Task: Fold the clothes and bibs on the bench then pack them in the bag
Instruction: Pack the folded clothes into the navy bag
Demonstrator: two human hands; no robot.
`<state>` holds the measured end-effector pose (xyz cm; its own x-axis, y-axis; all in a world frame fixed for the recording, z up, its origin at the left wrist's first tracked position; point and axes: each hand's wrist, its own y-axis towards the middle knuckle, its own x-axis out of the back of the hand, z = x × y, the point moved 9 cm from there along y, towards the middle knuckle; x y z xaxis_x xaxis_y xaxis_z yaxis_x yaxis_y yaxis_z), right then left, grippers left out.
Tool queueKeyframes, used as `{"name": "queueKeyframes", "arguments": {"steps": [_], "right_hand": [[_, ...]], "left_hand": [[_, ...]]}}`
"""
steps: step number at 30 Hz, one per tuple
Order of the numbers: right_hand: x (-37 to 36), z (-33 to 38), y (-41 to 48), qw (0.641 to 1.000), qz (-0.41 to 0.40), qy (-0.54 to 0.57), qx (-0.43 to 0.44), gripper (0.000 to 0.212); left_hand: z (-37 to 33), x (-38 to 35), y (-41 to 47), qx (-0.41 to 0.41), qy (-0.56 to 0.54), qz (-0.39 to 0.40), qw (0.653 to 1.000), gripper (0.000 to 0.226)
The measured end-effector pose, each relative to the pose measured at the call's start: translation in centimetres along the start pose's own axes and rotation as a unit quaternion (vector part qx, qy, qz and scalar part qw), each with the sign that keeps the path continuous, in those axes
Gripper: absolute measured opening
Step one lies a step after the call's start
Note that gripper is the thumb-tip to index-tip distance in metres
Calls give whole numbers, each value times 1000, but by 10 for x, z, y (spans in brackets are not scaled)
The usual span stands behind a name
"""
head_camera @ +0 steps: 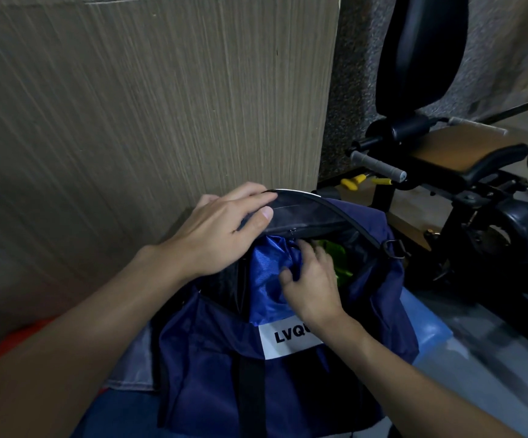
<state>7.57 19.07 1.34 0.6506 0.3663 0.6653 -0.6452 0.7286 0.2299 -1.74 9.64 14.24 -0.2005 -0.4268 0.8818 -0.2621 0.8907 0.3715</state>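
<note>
Gripping the raised flap [306,213] of the navy bag [212,358], the left hand [221,235] curls its fingers and thumb over the rim. The right hand [313,282] pinches shiny blue cloth [265,273] inside the bag's mouth, with a green garment [343,267] toward its far right corner.

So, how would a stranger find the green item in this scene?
Start at the wood panel; the navy bag stands at its foot, held open by the left hand. Look into the opening, just beyond the right hand. The green item lies there, the only bright green thing, beside the shiny blue cloth that hand grips.
</note>
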Motion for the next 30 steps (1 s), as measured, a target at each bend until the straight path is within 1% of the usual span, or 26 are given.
{"name": "queueKeyframes", "arguments": {"steps": [2,3,4,5,7,9,10,13,14,16,17,19,21,23,24,26,30], "right_hand": [[4,21,-11,992,-25,-55,114,51],[0,30,-16,984,-19,-75,162,51],[-8,35,-19,977,5,-94,191,54],[-18,33,-19,973,41,-114,194,59],[-39,17,-13,971,119,-148,145,64],[-55,2,-9,969,165,-156,99,66],[-59,0,-8,969,173,-149,88,71],[-68,4,0,977,160,-105,93,89],[-71,7,4,978,160,-92,99,88],[-78,7,9,976,177,-80,103,76],[-81,4,10,973,188,-92,101,70],[-80,-4,8,962,199,-160,95,65],[-70,0,3,955,160,-219,120,66],[-58,15,-3,955,101,-220,171,69],[-58,19,-6,954,95,-210,191,71],[-67,17,-8,954,123,-194,190,75],[-84,-4,-9,949,189,-205,148,77]], "left_hand": [[0,-1,-1,2,-1,3,1000,66],[0,-2,-1,2,1,4,1000,66],[1,-2,-1,2,5,7,1000,66],[1,-3,-2,4,9,12,1000,66],[2,-5,-3,10,18,23,1000,67],[1,-4,-4,10,22,27,999,69],[0,-4,-4,10,21,28,999,70],[-2,-2,-3,9,17,24,1000,69],[-2,-1,-3,8,17,22,1000,68],[-1,-1,-4,7,18,23,1000,66],[0,-1,-4,7,18,25,1000,66],[1,-1,-5,9,18,26,999,66],[2,-1,-6,10,19,27,999,67],[2,-4,-8,12,19,33,999,68],[2,-5,-8,12,18,37,999,68],[2,-7,-9,10,18,44,999,68],[1,-7,-11,10,26,59,998,70]]}}
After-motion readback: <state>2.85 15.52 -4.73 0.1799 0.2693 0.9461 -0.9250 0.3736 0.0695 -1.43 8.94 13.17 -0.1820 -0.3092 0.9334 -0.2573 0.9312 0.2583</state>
